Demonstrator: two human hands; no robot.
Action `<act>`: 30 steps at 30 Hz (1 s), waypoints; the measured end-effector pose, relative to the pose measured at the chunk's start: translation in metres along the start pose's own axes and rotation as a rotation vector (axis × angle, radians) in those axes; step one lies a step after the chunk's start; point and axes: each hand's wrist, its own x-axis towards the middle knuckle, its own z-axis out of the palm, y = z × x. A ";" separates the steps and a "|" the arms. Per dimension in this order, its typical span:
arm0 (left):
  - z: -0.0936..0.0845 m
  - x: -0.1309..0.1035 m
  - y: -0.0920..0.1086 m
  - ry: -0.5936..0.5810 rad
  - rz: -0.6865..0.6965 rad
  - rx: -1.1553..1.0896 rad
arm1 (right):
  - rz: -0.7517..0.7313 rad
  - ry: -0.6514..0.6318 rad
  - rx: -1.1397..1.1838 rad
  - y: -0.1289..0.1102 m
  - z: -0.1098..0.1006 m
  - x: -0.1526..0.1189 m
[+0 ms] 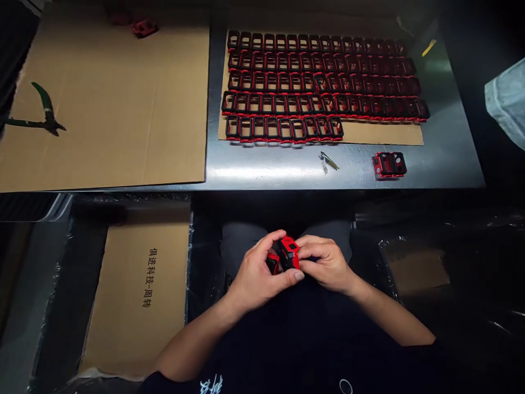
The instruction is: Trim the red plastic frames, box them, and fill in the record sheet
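Note:
Over my lap I hold a small red and black plastic frame (289, 250). My left hand (262, 272) is wrapped round it, thumb along the near side and fingers at the far side. A second red and black piece (272, 262) shows in the palm of that hand; whether it is separate I cannot tell. My right hand (326, 262) pinches the right edge of the frame with thumb and fingers, and its fingertips are partly hidden. On the table in front stand rows of similar red and black frames (286, 128).
Cardboard (102, 109) covers the table's left side, with green-handled nippers (51, 121) and a red piece (144, 27) on it. Nail clippers (329, 161) and paired frames (389, 165) lie near the metal table's (262, 169) front edge. A printed cardboard box (135, 328) stands lower left.

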 end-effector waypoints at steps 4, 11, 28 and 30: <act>0.002 -0.001 -0.002 0.104 0.154 0.163 | -0.049 0.054 -0.094 -0.005 -0.001 0.001; 0.000 0.001 -0.003 0.216 0.407 0.310 | 0.204 0.062 0.182 -0.020 -0.007 -0.002; 0.000 -0.002 -0.011 0.174 0.453 0.365 | 0.419 -0.060 0.493 -0.019 -0.003 -0.001; 0.000 -0.002 -0.012 0.157 0.467 0.383 | 0.439 -0.059 0.500 -0.017 -0.003 -0.002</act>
